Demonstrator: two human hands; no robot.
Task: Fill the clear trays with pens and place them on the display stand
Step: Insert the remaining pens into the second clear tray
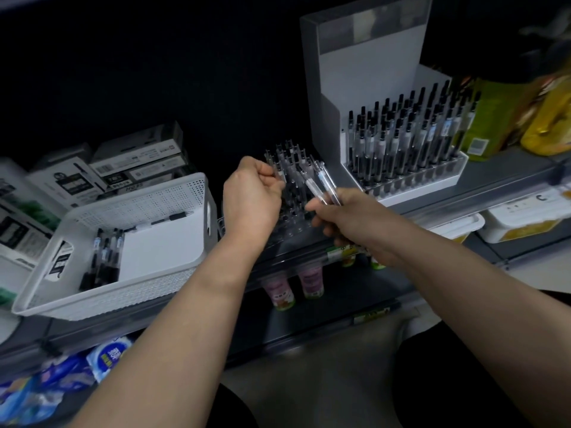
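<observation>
Pens (408, 134) fill the full tray (432, 177) on the white stand (364, 81) at the right of the shelf (506, 174). Just left of the stand a clear tray (293, 227) sits on the same shelf, its far rows filled and its near holes bare. The left hand (251, 199) hangs over this tray, fingers curled and pinching a pen (278, 173) by its top, though blur hides the detail. The right hand (343, 220) has its fingers clamped on a bundle (323, 185) of pens that slants up over the tray. A white basket (139, 208) left of the tray holds loose pens (103, 257) along its left wall. Boxes (136, 168) are stacked behind it.
</observation>
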